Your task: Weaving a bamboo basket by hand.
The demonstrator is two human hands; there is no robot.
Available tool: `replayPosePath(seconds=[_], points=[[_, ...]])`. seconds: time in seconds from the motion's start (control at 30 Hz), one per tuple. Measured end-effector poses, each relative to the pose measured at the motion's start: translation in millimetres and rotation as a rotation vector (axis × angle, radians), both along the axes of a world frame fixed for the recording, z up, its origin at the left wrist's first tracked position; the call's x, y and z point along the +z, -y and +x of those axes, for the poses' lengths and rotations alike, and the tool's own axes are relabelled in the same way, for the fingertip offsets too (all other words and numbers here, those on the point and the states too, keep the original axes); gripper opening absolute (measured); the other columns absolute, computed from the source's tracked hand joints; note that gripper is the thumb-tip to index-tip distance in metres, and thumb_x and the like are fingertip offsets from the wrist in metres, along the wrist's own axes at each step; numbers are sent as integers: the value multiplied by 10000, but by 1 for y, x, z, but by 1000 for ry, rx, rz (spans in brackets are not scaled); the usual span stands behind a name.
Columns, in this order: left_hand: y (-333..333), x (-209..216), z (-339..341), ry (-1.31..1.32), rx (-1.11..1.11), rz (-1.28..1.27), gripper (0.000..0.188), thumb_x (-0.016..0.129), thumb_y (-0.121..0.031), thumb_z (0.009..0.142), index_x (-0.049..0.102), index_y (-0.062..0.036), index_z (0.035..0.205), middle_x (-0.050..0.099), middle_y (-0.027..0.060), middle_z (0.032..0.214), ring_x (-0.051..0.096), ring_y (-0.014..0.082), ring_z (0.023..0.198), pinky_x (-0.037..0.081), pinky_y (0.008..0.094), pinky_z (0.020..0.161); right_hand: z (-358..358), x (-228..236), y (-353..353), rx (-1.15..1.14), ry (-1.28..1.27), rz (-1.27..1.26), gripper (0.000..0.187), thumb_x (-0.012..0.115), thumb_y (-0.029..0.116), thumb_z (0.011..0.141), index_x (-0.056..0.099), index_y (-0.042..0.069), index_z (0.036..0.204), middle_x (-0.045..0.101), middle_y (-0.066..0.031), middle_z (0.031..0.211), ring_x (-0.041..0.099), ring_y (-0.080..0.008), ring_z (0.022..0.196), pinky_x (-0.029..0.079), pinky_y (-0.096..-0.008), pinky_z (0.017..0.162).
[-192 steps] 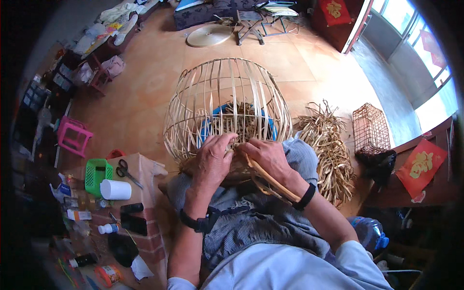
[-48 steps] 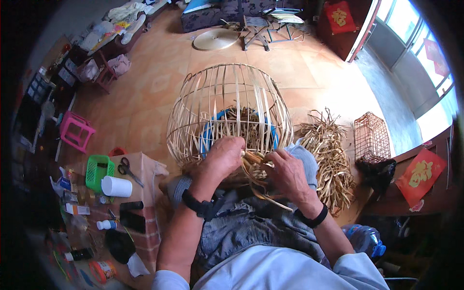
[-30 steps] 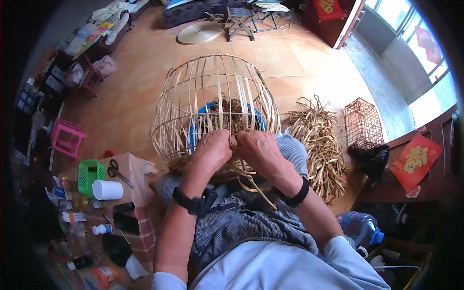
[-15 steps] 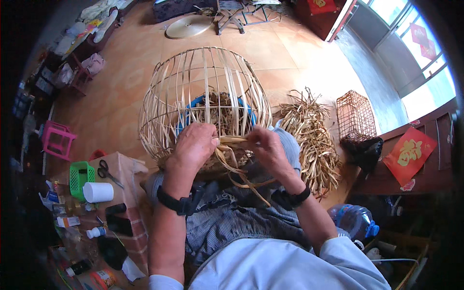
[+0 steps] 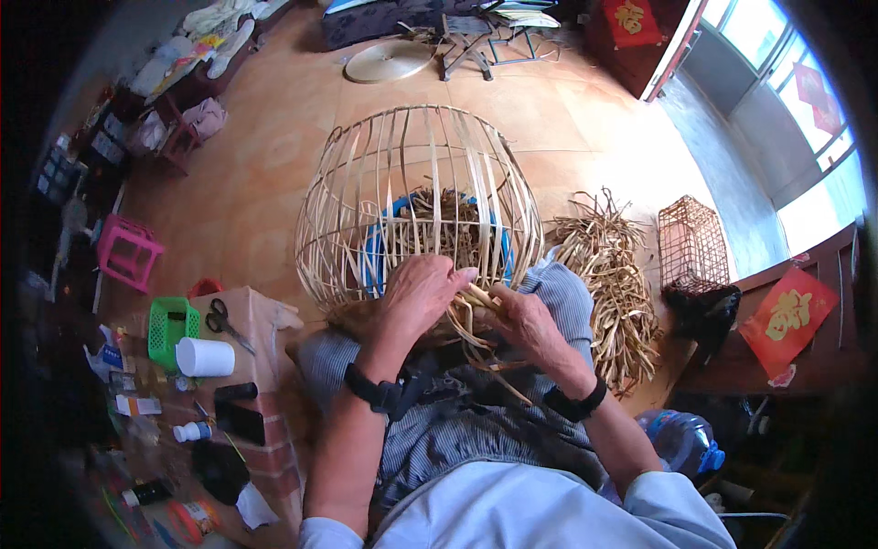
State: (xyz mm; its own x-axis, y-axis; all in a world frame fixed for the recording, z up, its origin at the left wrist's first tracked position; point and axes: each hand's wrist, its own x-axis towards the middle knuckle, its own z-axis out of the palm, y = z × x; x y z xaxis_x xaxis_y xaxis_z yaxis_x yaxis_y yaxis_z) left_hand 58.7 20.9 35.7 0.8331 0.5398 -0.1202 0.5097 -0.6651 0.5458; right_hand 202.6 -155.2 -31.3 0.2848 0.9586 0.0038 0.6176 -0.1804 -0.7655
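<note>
My left hand (image 5: 422,295) is closed, thumb and fingertips pinching a bundle of pale dried plant strips (image 5: 471,335). Close beside it on the right, my right hand (image 5: 532,328) also grips the strips with bent fingers. Loose ends hang down over my lap. Just beyond both hands stands an open-ribbed woven basket frame (image 5: 436,149), its near edge at my knees. Through its ribs shows a blue tub (image 5: 373,252) filled with brown dried strips (image 5: 445,210). My fingers hide the exact spot where the strips meet the basket.
A heap of dried strips (image 5: 622,316) lies right of my knee, near a wire cage (image 5: 692,242). On the left, a covered table (image 5: 268,357) carries scissors (image 5: 227,325), a white cup (image 5: 206,357) and a green basket (image 5: 172,331). A pink stool (image 5: 128,252) stands farther left.
My hands have come closer together, and the strips between them are now bunched and tilted rather than stretched level. The whole view has shifted, so everything sits farther right and lower.
</note>
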Motion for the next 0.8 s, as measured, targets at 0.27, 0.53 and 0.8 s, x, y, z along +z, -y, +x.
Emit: replayPosePath(seconds=[0.27, 0.53, 0.8], points=[[-1, -12, 2, 108, 47, 45, 540, 640, -469, 1049, 703, 9, 805, 667, 275, 780, 678, 476, 801, 523, 547, 765, 32, -12, 1, -697, -1114, 389, 287, 618, 345, 1123, 636, 60, 1133, 675, -28, 753, 610, -105, 566, 468, -270, 480], [7, -21, 1, 107, 220, 109, 475, 756, -469, 949, 729, -21, 793, 685, 233, 753, 689, 435, 745, 524, 520, 687, 42, -7, -19, -375, -963, 87, 297, 617, 359, 1118, 673, 70, 1083, 636, 7, 709, 548, -100, 550, 414, -266, 503], [-16, 2, -33, 262, 321, -20, 404, 737, -348, 1012, 702, 23, 856, 573, 116, 657, 497, 161, 623, 443, 381, 622, 29, -13, -51, -143, -1850, 534, 329, 514, 409, 1160, 636, 105, 1127, 684, -25, 864, 576, -169, 647, 448, -314, 604]])
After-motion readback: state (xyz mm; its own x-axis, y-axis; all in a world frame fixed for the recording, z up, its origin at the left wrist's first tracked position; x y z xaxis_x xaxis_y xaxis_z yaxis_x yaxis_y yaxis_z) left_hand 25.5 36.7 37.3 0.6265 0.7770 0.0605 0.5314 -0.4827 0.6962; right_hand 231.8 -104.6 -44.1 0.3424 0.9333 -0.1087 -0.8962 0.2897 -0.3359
